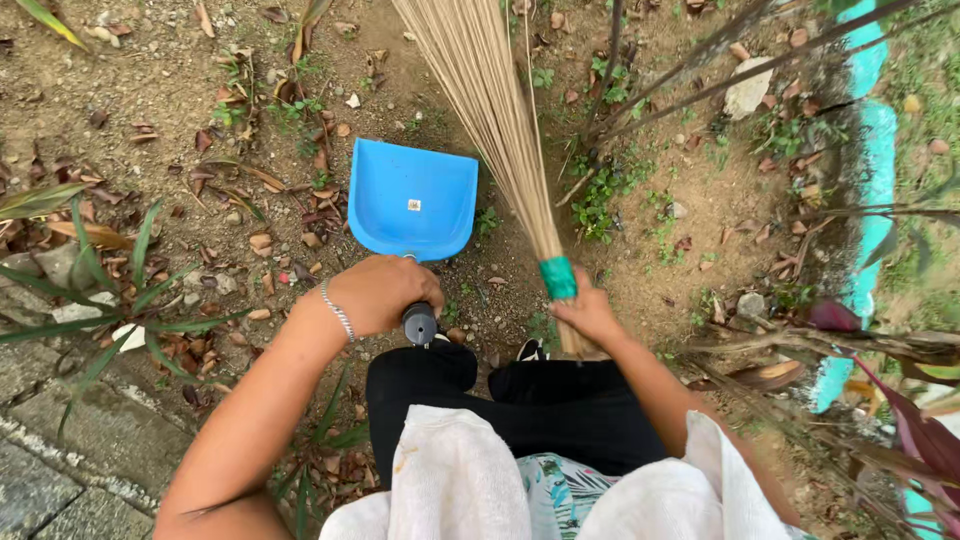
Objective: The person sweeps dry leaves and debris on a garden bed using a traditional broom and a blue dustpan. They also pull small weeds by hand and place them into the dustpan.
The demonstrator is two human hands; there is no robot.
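Observation:
A blue dustpan point(412, 200) rests on bare soil with its pan empty and its mouth facing away from me. My left hand point(383, 293), with a silver bracelet on the wrist, is closed around the dustpan's dark handle point(419, 323). My right hand point(588, 312) grips a stick broom point(490, 110) just below its green binding point(558, 277). The broom's bristles fan up and away, to the right of the dustpan.
Dry leaves point(262, 240) and small stones litter the soil to the left. A paved stone edge point(60, 440) runs at the lower left. Green blades point(120, 290) grow beside it. A turquoise-painted curb point(868, 150) and bare branches point(720, 60) stand to the right.

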